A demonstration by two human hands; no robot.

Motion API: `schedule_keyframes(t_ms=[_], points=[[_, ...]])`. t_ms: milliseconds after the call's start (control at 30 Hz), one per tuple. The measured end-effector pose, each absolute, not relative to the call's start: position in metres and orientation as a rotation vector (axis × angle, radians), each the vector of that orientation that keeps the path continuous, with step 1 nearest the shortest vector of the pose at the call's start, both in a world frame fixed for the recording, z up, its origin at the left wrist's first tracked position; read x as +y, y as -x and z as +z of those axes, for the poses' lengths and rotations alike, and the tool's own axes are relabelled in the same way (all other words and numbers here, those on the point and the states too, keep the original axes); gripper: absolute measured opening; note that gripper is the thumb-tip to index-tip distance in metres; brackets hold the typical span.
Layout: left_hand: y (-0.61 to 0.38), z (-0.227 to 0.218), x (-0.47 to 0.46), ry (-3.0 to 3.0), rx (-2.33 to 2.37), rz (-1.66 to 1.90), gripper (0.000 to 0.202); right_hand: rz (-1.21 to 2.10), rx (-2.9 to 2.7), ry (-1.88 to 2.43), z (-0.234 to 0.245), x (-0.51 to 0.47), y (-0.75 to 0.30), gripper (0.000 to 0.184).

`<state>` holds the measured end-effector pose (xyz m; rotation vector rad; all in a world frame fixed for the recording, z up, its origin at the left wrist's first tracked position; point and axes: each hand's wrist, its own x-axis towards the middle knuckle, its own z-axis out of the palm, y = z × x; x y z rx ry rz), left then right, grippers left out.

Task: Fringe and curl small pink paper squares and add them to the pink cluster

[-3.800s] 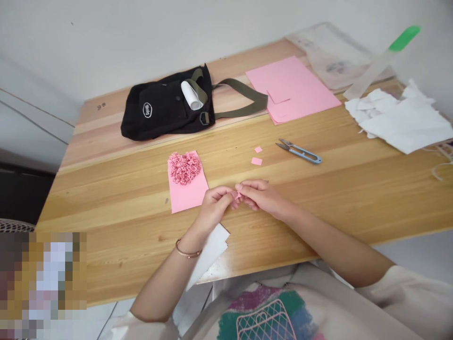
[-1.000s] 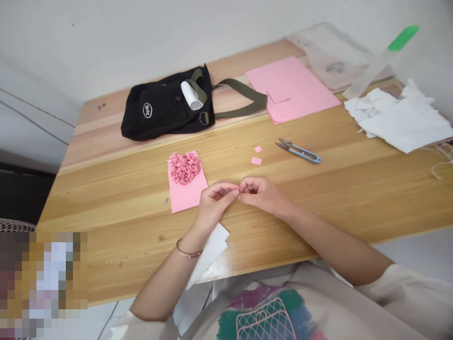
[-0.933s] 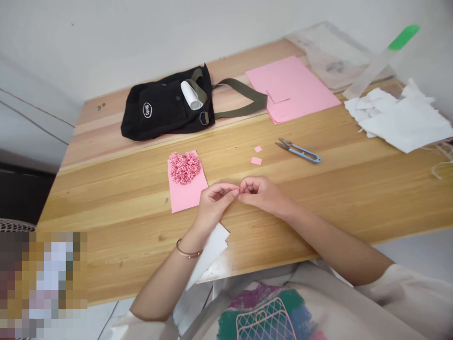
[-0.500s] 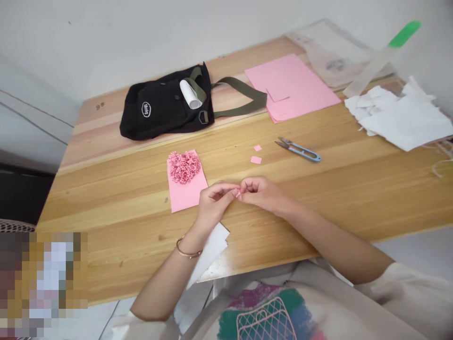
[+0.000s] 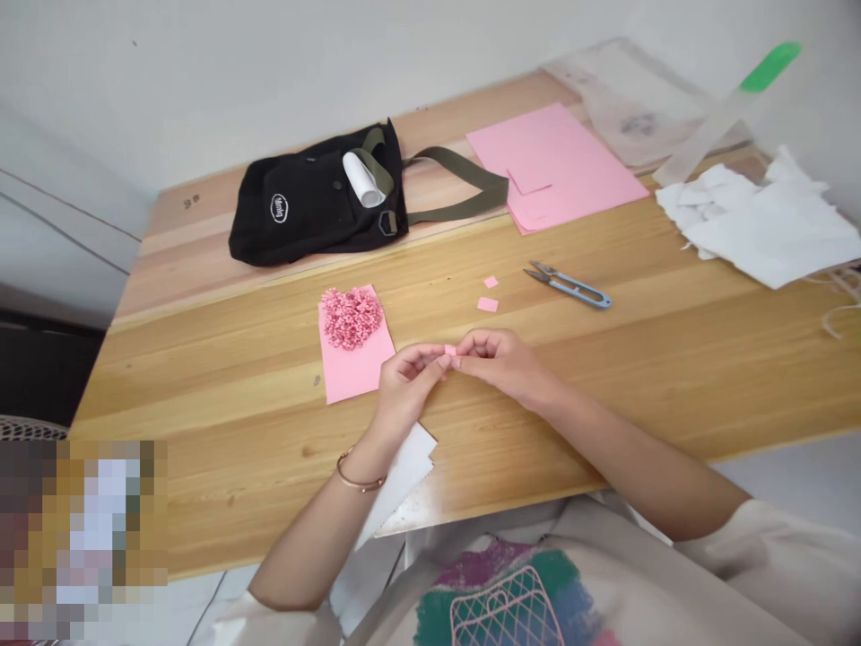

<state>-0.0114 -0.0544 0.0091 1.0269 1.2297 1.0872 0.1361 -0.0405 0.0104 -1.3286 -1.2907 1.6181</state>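
Note:
Between my fingertips is a small pink piece of paper (image 5: 450, 351), mostly hidden by the fingers. My left hand (image 5: 412, 377) pinches it from the left, and my right hand (image 5: 501, 363) pinches it from the right, just above the table. Beyond my right hand lie two small pink paper pieces (image 5: 488, 305) and blue-handled thread snips (image 5: 570, 285) with the blades pointing left. To the left of my left hand, a pile of tiny curled pink bits (image 5: 351, 318) rests on a pink paper sheet (image 5: 356, 377).
A black bag (image 5: 296, 215) with a white roll (image 5: 363, 179) on it lies at the back. Large pink sheets (image 5: 565, 161) are to its right. Crumpled white paper (image 5: 760, 224) and a green-tipped clear strip (image 5: 713, 126) are far right. White paper (image 5: 404, 475) lies under my left forearm.
My right fingers have shifted slightly up, and more of the small pink piece shows between the fingertips. Everything else on the table stays in place.

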Motion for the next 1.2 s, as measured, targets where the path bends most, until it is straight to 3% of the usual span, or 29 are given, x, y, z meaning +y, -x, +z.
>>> schedule_keyframes(t_ms=[800,1200], points=[[0.0144,0.0005,-0.0507,-1.096,1.179,1.091,0.010,1.395,-1.486,1.416,0.0133,-0.0413,-0.1364,0.017],[0.0144,0.0016,-0.0527,-1.146,1.184,1.040,0.016,1.618,-1.240,1.377,0.0141,-0.0351,-0.1427,0.020]])
